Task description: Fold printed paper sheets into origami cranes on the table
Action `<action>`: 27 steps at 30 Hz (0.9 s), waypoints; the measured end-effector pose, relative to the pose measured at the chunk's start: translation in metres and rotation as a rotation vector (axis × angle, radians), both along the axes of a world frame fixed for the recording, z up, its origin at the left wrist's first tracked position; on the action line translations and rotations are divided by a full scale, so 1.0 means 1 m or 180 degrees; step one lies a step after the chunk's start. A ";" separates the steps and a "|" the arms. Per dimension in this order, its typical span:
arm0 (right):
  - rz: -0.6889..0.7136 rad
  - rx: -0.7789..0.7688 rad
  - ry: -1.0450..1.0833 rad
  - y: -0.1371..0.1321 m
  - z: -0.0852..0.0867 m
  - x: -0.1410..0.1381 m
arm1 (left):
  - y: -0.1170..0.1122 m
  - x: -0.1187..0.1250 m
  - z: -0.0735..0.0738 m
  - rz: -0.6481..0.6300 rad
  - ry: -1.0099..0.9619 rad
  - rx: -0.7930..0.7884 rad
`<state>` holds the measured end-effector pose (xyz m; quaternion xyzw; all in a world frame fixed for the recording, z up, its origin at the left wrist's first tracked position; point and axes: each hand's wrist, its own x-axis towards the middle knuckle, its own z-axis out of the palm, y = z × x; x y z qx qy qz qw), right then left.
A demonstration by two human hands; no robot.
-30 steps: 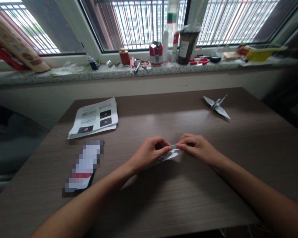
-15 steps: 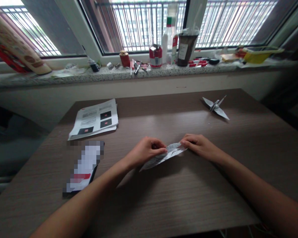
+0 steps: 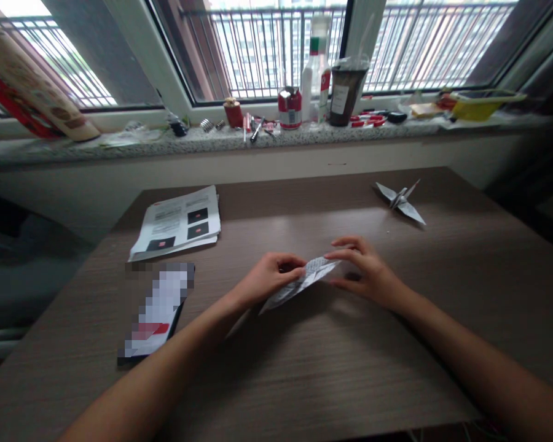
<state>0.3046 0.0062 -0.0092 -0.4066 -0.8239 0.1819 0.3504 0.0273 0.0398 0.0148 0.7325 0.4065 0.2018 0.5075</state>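
A folded piece of printed paper (image 3: 311, 277) is held slightly tilted above the middle of the table. My left hand (image 3: 276, 273) pinches it along its upper edge, thumb in front. At the paper's right end, my right hand (image 3: 366, 270) has its fingers spread, thumb apart from the forefinger; the forefinger's tip is at the paper's corner, and whether it touches I cannot tell. A folded paper crane (image 3: 400, 199) rests on the table farther back to the right.
A stack of printed sheets (image 3: 177, 221) lies at the table's back left, with a phone (image 3: 161, 310), its screen blurred, nearer me. On the windowsill (image 3: 203, 142) stand a red can (image 3: 289, 109), bottles, a dark drink cup (image 3: 346, 92) and a yellow basket (image 3: 479, 107).
My right hand has opened, its fingers parting from a closed grip on the paper's right end. The left hand keeps its pinch, and the paper's right end has risen slightly.
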 end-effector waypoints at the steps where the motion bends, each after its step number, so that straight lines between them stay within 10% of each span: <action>1: 0.0054 0.0097 -0.0115 0.000 -0.002 -0.002 | 0.000 0.000 0.000 -0.0019 -0.0011 -0.0019; 12: 0.0279 -0.0164 0.0046 -0.001 0.001 -0.017 | -0.003 0.001 -0.002 -0.0122 -0.0486 -0.0124; 19: -0.0027 -0.0766 0.0160 0.003 0.003 -0.009 | -0.001 -0.005 0.009 -0.0362 0.0110 0.0947; 27: -0.0119 -0.0549 0.0073 0.005 -0.004 -0.011 | -0.001 0.000 -0.014 0.0003 0.0601 0.1684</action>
